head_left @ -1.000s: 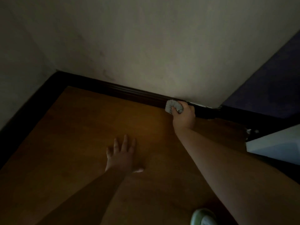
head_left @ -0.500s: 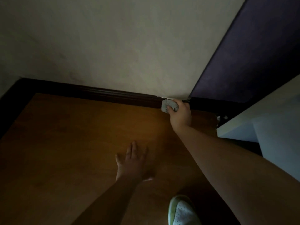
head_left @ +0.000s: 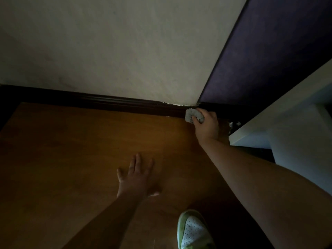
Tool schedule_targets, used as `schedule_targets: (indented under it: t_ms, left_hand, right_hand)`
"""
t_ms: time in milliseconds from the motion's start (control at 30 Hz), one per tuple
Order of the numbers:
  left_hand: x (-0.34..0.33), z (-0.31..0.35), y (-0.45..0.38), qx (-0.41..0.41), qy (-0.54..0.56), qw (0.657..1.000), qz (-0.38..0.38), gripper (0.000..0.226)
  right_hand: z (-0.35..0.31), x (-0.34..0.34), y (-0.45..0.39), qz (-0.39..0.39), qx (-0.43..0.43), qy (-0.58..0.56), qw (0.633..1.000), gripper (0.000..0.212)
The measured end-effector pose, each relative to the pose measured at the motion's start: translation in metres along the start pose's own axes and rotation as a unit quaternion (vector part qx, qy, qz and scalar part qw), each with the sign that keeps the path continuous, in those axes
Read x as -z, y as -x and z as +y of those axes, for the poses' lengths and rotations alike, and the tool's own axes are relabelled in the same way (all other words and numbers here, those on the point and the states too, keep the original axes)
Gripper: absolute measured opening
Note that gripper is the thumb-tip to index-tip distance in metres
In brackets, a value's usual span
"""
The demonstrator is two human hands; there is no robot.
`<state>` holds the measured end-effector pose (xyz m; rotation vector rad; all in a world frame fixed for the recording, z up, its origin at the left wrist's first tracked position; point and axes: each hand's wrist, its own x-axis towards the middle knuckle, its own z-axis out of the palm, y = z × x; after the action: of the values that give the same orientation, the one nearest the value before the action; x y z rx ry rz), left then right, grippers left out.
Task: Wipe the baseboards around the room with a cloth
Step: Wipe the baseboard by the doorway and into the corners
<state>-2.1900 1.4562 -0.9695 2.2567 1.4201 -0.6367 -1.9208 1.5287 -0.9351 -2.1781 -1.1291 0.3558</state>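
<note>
Wiping in progress at a room corner. The person's right hand grips a small crumpled grey cloth, fingers curled round it, and presses it against the dark moulded wooden baseboard just where the pale plaster wall meets the dark purple wall panel. The cloth sits at about two o'clock from the left hand, which lies flat on the orange-brown wooden floor with its fingers straight and spread, apparently as a prop for the crouching body. A green-and-white perforated shoe shows at six o'clock. A white furniture edge stands close by at three o'clock of the cloth, with small pale flecks of debris on the floor beside it.

The step in hand appears to be the finish of this wall's run. The next move would call for turning the cloth round the corner onto the short dark stretch under the purple panel, where the furniture leaves little room for the wrist.
</note>
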Motion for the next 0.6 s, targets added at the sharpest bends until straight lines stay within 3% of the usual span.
schedule_targets:
  t_ms: [367,600]
  left_hand:
    - [0.004,0.001,0.005,-0.003,0.007,1.000,0.006,0.113]
    - [-0.003,-0.017,0.007,-0.040,-0.009,0.998,0.051,0.100]
  right_hand:
    - [0.012,0.014,0.010,0.038,-0.052,-0.005,0.998,0.037]
    - [-0.021,-0.003,0.022,-0.017,-0.003,-0.112,0.994,0.035]
